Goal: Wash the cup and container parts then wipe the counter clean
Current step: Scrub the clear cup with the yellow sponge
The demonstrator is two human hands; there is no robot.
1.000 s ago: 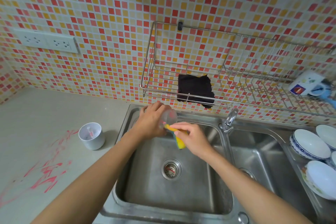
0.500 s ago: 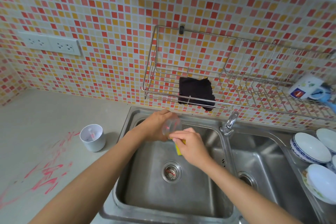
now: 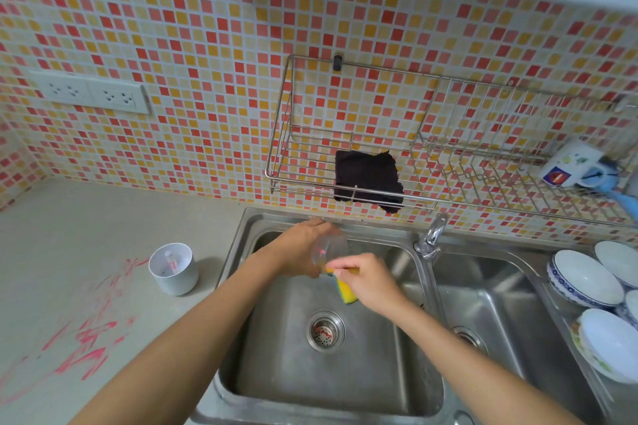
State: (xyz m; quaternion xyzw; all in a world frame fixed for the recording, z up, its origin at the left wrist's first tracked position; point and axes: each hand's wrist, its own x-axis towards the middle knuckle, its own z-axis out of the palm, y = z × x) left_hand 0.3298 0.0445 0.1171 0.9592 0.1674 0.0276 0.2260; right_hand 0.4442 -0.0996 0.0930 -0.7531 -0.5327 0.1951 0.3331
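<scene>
Cup (image 3: 329, 248) unmoved in left hand (image 3: 299, 247); right hand (image 3: 372, 281) slid sponge (image 3: 346, 291) lower.

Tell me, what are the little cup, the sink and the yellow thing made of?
The cup looks like clear plastic or maybe glass, because you can see right through it. The sink looks like brushed steel: grey, with dull reflections. The yellow thing looks like a soft foam sponge with a greenish scrubbing edge.

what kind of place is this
Most likely a home kitchen: a double steel sink with a tap, a wire dish rack on the tiled wall, and stacked bowls beside it.
</scene>
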